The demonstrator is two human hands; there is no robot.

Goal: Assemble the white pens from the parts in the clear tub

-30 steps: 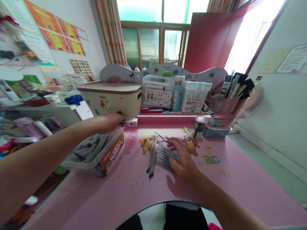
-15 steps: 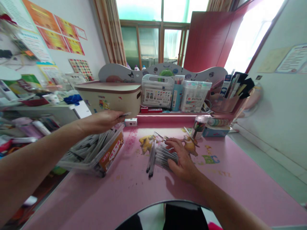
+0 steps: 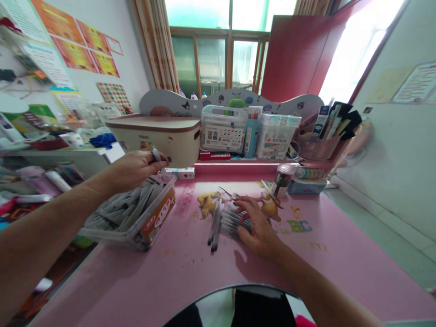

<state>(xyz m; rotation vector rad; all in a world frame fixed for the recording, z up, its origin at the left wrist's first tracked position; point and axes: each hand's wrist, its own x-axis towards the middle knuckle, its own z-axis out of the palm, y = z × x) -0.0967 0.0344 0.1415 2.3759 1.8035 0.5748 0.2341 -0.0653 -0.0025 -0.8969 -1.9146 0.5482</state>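
**Pink desk (image 3: 136, 286), one hand over the loose pens (image 3: 235, 222), the other drawn back above the bin (image 3: 129, 234)**

The desk stands before a wood-framed window (image 3: 213, 59), with a raised shelf (image 3: 238, 169) along its back. Half a second ago the left hand (image 3: 134, 169) reached across the front of the cream storage box (image 3: 170, 143); it has now pulled back and turned upward over the far end of the bin. Its thumb and fingers pinch a short grey piece (image 3: 156, 154), seen too nearly end-on to tell whether it is a pen. More of the small white box (image 3: 185, 173) behind it now shows.

The right hand (image 3: 257, 231) has hardly moved, its fingers loosely spread and curved over the loose pens at mid-desk; whether it presses on them cannot be told. A few pens lie at the left edge of this group, dark tips toward the person. Many more fill the clear bin to the left.

The bin's brown label (image 3: 160, 219) carries white Chinese characters, too blurred to read surely. The clear carry case (image 3: 223, 129) bears small print and coloured marks, and the marker box (image 3: 277, 138) a line of Chinese characters. Worn letters resembling "ABC" (image 3: 299, 226) decorate the desk.
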